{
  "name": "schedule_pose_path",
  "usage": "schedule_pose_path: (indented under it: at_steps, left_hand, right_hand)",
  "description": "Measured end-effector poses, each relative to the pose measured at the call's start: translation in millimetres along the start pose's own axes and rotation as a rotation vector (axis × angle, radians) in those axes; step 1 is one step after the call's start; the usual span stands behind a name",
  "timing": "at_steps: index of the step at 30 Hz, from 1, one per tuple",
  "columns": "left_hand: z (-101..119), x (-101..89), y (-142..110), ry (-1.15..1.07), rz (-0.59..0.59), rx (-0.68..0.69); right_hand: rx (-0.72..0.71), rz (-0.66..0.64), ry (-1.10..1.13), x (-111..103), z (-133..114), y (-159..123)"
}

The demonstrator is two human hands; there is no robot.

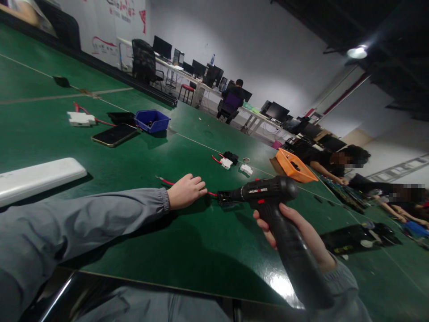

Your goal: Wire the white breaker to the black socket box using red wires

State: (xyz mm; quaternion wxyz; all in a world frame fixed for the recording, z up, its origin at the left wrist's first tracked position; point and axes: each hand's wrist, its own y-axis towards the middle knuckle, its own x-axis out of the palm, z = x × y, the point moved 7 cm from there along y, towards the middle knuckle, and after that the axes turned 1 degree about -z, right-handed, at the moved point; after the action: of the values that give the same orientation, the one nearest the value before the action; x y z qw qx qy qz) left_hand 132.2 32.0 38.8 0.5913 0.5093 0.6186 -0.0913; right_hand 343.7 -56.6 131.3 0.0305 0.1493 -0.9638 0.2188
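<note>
My right hand (pixel 304 228) is wrapped round the handle of a black cordless drill (pixel 270 190), which points left. Its tip meets a small black part (pixel 225 199) on the green table, and how the bit sits in it is too small to tell. A red wire (pixel 166 181) with a bare end runs under my left hand (pixel 187 191) and into that black part. The fingers of my left hand are closed down over the wire. Just beyond lie a white connector piece with red leads (pixel 226 163) and a second white piece (pixel 246 169).
An orange bin (pixel 295 165) stands at the right, a blue bin (pixel 152 121) at the left near a phone (pixel 114 135). A white wired block (pixel 81 118) and a long white case (pixel 40 179) lie further left. People work along the right side.
</note>
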Motion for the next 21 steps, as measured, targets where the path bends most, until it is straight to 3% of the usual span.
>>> schedule_pose_path:
  at_steps: [8, 11, 14, 18, 21]
  left_hand:
    - [-0.1, 0.7, -0.5, 0.004, -0.036, 0.007]
    - [-0.4, 0.6, -0.2, -0.005, -0.038, 0.01]
    - [-0.5, 0.9, 0.7, -0.002, -0.051, 0.0]
    - [0.9, -0.2, 2.5, 0.015, -0.079, -0.017]
    - [3.1, -2.0, 3.7, 0.041, -0.102, -0.011]
  right_hand:
    - [-0.035, 0.057, 0.068, -11.7, -5.9, -5.4]
    - [-0.139, 0.123, 0.073, -28.8, -14.7, 1.3]
    - [-0.272, 0.248, 0.002, -57.8, -16.2, 25.5]
    - [-0.45, 0.622, -0.43, -117.8, -10.0, 63.1]
    - [-0.273, 0.855, -0.903, -163.0, 7.4, 83.6]
